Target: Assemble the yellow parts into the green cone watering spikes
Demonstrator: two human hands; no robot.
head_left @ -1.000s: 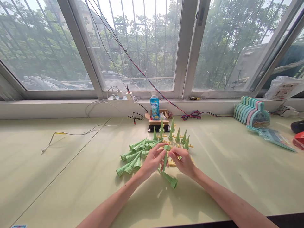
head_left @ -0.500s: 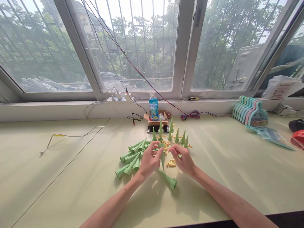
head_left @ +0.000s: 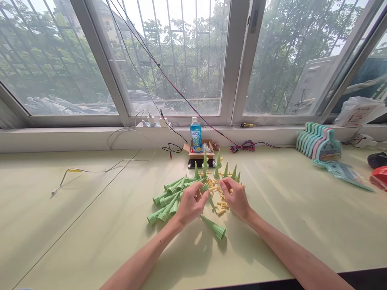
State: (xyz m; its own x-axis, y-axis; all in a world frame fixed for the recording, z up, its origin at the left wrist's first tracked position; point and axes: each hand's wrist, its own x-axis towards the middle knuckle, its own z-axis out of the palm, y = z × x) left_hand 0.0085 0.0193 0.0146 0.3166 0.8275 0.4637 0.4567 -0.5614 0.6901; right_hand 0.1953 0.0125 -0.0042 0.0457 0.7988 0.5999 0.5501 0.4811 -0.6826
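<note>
Loose green cone [head_left: 217, 230] at 6 o'clock. Your left hand [head_left: 193, 203] grips the capped spike [head_left: 211, 201], tip down; your right hand [head_left: 236, 198], 3 o'clock of it, curled, contents unclear. Blue bottle [head_left: 196, 139] beyond, 12 o'clock.

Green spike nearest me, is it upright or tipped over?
Tipped over: the spike lies along the table, wide cap toward lower right.

Indoor workspace: long table [head_left: 287, 181], loose yellow parts [head_left: 221, 212].
</note>
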